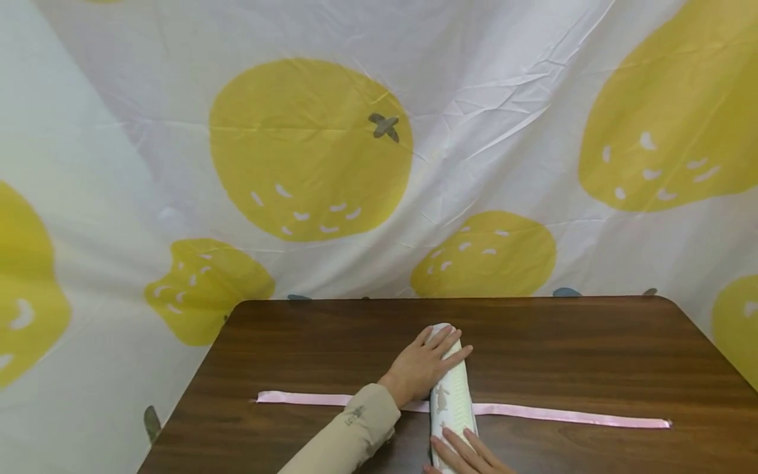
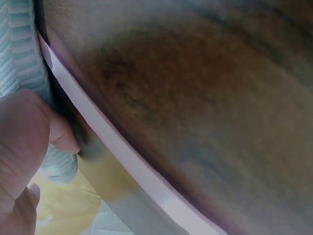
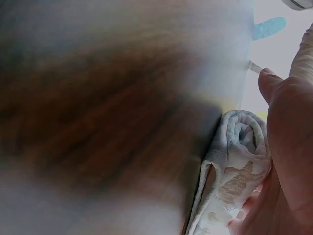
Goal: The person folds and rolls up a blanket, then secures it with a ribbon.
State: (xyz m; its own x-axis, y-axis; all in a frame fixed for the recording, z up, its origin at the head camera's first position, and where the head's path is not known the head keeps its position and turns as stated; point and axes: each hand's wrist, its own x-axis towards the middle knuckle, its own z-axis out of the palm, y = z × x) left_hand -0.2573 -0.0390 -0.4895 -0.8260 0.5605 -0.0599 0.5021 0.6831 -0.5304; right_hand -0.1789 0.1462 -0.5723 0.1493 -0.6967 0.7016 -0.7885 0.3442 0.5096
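Observation:
A rolled cloth (image 1: 453, 388), white with brown animal shapes and a ribbed pale side, lies lengthwise on the table across a pink ribbon (image 1: 568, 415). My left hand (image 1: 423, 362) rests on its far end, fingers spread over the top. At the near end my right hand (image 1: 468, 454) lays its fingers across the roll; the frame's edge cuts off the rest. The right wrist view shows the spiral end of the rolled cloth (image 3: 239, 181) beside the right hand (image 3: 293, 152). In the left wrist view, the left hand (image 2: 29, 142) touches the ribbed side.
The dark wooden table (image 1: 308, 342) has its far edge against a white curtain (image 1: 331, 270) printed with yellow fruit. The ribbon stretches out left and right from under the roll, its middle hidden there.

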